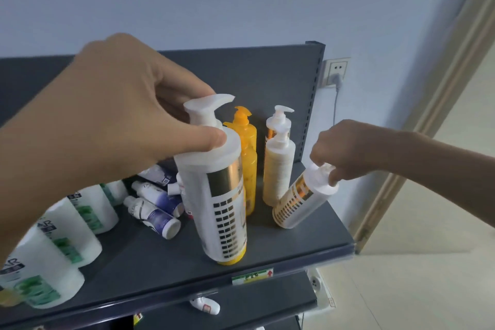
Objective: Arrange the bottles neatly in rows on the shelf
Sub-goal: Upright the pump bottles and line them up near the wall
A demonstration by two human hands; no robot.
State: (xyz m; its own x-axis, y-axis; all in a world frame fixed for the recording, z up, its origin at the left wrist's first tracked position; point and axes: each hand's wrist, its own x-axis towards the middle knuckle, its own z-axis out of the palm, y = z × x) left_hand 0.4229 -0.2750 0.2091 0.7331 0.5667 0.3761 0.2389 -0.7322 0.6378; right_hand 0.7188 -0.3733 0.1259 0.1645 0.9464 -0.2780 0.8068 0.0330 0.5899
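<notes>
My left hand (117, 115) grips the neck of a tall white pump bottle (217, 195) with a gold label, which stands near the front of the dark grey shelf (308, 236). My right hand (345, 150) holds the pump top of a second white and gold bottle (300, 198), tilted with its base on the shelf at the right. Behind them stand two orange pump bottles (247, 147) and two cream-coloured pump bottles (278, 166). Several small white and blue bottles (155, 211) lie on their sides in the middle. White bottles with green labels (69, 233) stand in a row at the left.
The shelf's back panel (254, 75) rises behind the bottles, and its right post ends by a wall socket (336, 72) with a plugged-in cable. A lower shelf (241, 303) holds a small white bottle (205, 305). A door frame (428, 115) and tiled floor lie to the right.
</notes>
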